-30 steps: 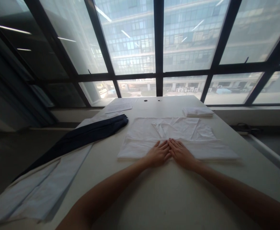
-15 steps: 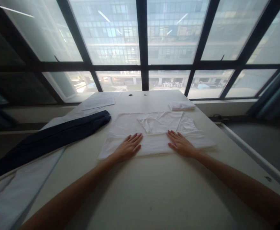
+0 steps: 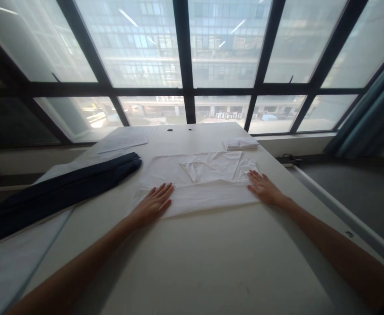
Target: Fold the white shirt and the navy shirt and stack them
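Observation:
A white garment, thin and partly folded, lies on the white table. Its near edge is turned over into a long flat band, and a creased flap shows on the far half. My left hand rests flat on the left part of the band, fingers stretched out. Palm down, my right hand lies on the right end of the cloth with its fingers extended. Neither hand grips anything.
Dark navy cloth lies along the left side, over white fabric. Thin white sheets are at the far left. A small folded white cloth sits at the far right. Large windows stand behind the table.
My hands have slid apart over the cloth, the left one leftward and the right one toward the garment's right end. The view has turned slightly to the right.

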### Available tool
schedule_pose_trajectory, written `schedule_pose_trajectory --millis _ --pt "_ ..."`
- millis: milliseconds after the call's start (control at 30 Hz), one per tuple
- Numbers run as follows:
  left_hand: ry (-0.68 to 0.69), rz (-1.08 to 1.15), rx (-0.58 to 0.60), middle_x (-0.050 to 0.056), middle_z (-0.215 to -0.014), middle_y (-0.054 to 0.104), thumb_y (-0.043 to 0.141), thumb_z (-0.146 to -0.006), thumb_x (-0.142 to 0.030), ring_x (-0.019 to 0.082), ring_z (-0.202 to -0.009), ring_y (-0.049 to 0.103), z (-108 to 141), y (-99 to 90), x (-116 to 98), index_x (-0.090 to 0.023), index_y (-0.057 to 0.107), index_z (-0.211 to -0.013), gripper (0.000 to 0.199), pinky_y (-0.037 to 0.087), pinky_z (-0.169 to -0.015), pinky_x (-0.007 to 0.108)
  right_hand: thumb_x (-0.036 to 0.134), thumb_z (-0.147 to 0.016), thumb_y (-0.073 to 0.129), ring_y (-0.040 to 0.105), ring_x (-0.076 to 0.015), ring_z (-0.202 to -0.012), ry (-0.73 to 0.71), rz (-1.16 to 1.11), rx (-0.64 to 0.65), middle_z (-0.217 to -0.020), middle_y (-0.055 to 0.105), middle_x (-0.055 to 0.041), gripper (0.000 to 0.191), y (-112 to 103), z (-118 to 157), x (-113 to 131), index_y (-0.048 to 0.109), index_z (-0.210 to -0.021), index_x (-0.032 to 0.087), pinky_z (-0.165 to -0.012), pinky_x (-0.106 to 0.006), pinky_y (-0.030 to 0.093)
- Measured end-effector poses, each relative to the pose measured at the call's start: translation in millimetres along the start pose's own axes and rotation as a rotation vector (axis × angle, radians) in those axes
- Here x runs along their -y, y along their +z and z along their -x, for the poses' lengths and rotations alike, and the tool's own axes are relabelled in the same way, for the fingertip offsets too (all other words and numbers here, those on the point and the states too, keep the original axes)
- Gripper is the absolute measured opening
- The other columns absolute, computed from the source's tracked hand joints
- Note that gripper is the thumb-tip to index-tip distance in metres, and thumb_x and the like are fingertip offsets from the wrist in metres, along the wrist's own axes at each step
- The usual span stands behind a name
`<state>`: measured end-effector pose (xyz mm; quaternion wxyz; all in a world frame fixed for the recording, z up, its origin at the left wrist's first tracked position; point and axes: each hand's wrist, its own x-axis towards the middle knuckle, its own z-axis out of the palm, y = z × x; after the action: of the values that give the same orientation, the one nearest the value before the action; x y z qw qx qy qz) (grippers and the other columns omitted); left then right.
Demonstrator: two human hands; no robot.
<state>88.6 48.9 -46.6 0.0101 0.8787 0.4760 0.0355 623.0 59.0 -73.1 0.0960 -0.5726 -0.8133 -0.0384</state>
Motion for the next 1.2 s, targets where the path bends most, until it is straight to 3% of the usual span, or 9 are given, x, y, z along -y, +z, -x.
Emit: schedule_pose_trajectory --millis 167,267,500,700,800,900,1033,1200 --pt "-0.178 -0.080 -0.003 0.011 -0.165 0.026 0.020 -0.104 -0.042 0.027 -0.154 0.018 35.7 -2.8 37.4 -0.016 0.031 -0.159 0.061 0.020 -0.122 0.053 0.048 -0.101 0.028 0.026 -0.0291 -0.151 -0.022 0.015 -0.046 -0.162 0.032 -0.0137 0.066 6.6 2.0 -2.2 0.028 -0.160 0.017 -0.120 -0.055 0.023" --pt "-0.265 -0.081 0.000 0.016 -0.165 0.025 0.019 -0.104 -0.040 0.028 -0.154 0.018 45.9 -2.7 49.5 -0.013 0.029 -0.159 0.062 0.025 -0.119 0.055 0.047 -0.101 0.029 0.028 -0.0288 -0.150 -0.022 0.029 -0.045 -0.161 0.034 -0.0136 0.065 6.6 1.2 -2.3 0.031 -0.159 0.017 -0.120 -0.055 0.025" --pt "-0.403 -0.069 -0.034 0.022 -0.165 0.020 0.020 -0.103 -0.035 0.032 -0.154 0.015 57.9 -0.7 39.2 -0.005 0.026 -0.158 0.063 0.023 -0.118 0.060 0.044 -0.100 0.028 0.032 -0.0293 -0.149 -0.046 0.040 -0.071 -0.159 0.038 -0.0166 0.062 10.8 5.8 -4.9 0.039 -0.154 0.015 -0.117 -0.057 0.028" --pt "-0.443 -0.017 -0.078 0.020 -0.163 0.029 0.026 -0.102 -0.043 0.033 -0.152 0.023 87.5 2.0 35.2 -0.010 0.032 -0.157 0.065 0.028 -0.117 0.059 0.049 -0.098 0.032 0.035 -0.0307 -0.147 -0.064 0.005 -0.091 -0.157 0.043 -0.0143 0.062 17.1 14.1 -6.7 0.043 -0.152 0.020 -0.116 -0.059 0.028" --pt "-0.389 0.084 -0.203 0.016 -0.151 0.049 0.038 -0.098 -0.043 0.030 -0.141 0.041 83.2 -8.5 44.0 -0.018 0.050 -0.146 0.055 0.035 -0.115 0.049 0.048 -0.097 0.036 0.042 -0.0332 -0.142 -0.053 -0.044 -0.143 -0.152 0.050 -0.0148 0.059 15.1 7.9 -10.5 0.050 -0.147 0.020 -0.115 -0.060 0.031" --pt "-0.368 0.173 -0.252 0.011 -0.124 0.065 0.050 -0.093 -0.041 0.026 -0.118 0.058 64.9 -21.1 56.3 -0.023 0.069 -0.120 0.037 0.043 -0.108 0.042 0.044 -0.095 0.040 0.056 -0.0333 -0.129 -0.053 -0.107 -0.215 -0.136 0.063 -0.0175 0.051 7.9 -0.7 -18.9 0.064 -0.131 0.016 -0.110 -0.054 0.039" --pt "-0.418 0.222 -0.220 0.010 -0.104 0.067 0.061 -0.085 -0.044 0.025 -0.101 0.062 43.3 -28.3 66.6 -0.020 0.073 -0.096 0.029 0.048 -0.098 0.038 0.043 -0.092 0.045 0.065 -0.0334 -0.106 -0.008 -0.166 -0.266 -0.111 0.071 -0.0165 0.040 -4.8 -4.3 -33.5 0.072 -0.108 0.018 -0.097 -0.048 0.049" --pt "-0.457 0.248 -0.175 0.008 -0.095 0.067 0.060 -0.083 -0.048 0.023 -0.090 0.062 40.1 -28.1 65.5 -0.019 0.070 -0.091 0.032 0.050 -0.087 0.033 0.050 -0.085 0.051 0.066 -0.0323 -0.093 0.089 -0.284 -0.237 -0.095 0.071 -0.0140 0.034 -14.8 -3.5 -44.3 0.070 -0.087 0.022 -0.088 -0.045 0.051"
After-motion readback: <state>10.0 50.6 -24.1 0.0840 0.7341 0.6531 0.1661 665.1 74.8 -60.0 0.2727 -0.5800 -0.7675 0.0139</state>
